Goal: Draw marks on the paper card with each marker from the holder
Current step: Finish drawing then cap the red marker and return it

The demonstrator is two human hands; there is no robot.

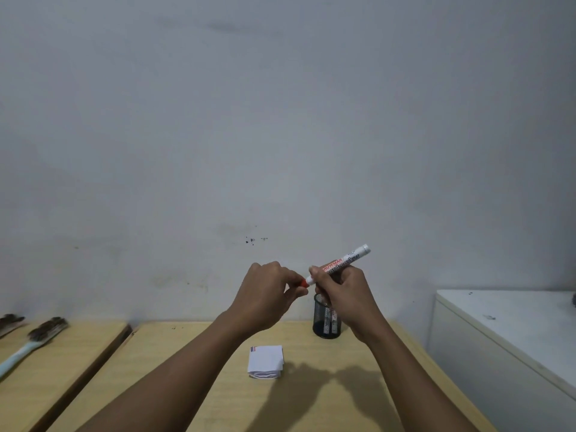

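My right hand (343,294) grips a white whiteboard marker (343,262) by its barrel, held up above the table and tilted up to the right. My left hand (268,294) pinches the marker's red cap (303,283) at the lower left end. Behind my right hand stands a black mesh holder (325,321) with white markers inside. A small folded white paper card (266,360) lies on the wooden table (187,369) below my hands, with short red and blue marks in its top left corner.
A second wooden board (62,353) lies to the left with two brushes (34,338) on it. A white cabinet (505,338) stands to the right of the table. A grey wall rises right behind the table.
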